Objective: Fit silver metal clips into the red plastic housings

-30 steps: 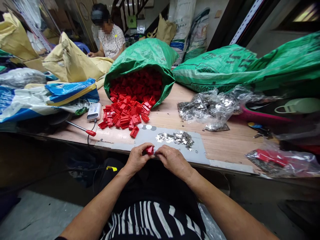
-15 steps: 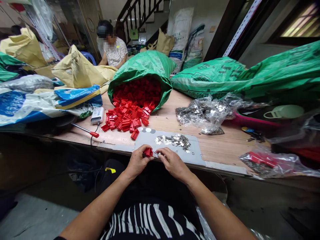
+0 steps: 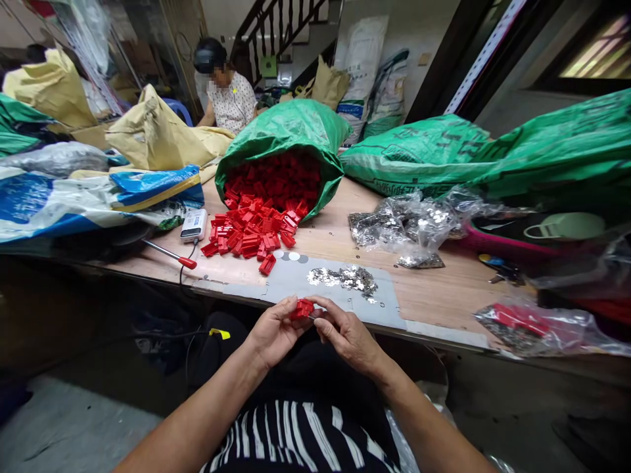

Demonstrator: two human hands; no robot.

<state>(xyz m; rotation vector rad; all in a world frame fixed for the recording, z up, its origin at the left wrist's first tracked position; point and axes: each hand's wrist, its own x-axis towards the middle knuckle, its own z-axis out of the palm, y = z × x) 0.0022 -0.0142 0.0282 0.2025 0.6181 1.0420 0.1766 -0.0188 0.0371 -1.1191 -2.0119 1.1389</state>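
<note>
My left hand [image 3: 277, 330] grips a small red plastic part [image 3: 302, 309] between thumb and fingers, just off the table's front edge. My right hand [image 3: 345, 328] meets it from the other side, its index finger reaching onto the red part. Between the right thumb and fingers a thin metal piece [image 3: 312, 318] shows at the part's lower edge; most of it is hidden. Beyond my hands, a pile of flat silvery metal pieces [image 3: 352, 278] lies on a grey mat [image 3: 290, 289]. More red parts [image 3: 249, 226] spill from a green sack [image 3: 290, 121].
A white device [image 3: 194, 225] with a cable and a red-tipped lever [image 3: 187, 263] are at the left. Clear bags of metal pieces [image 3: 419, 226] lie to the right, near a pink-rimmed tray [image 3: 513, 242]. Across the table sits a person [image 3: 231, 98].
The red part has turned and risen slightly in my left hand. My right hand has come closer, its index finger now on the part. The camera view has shifted slightly.
</note>
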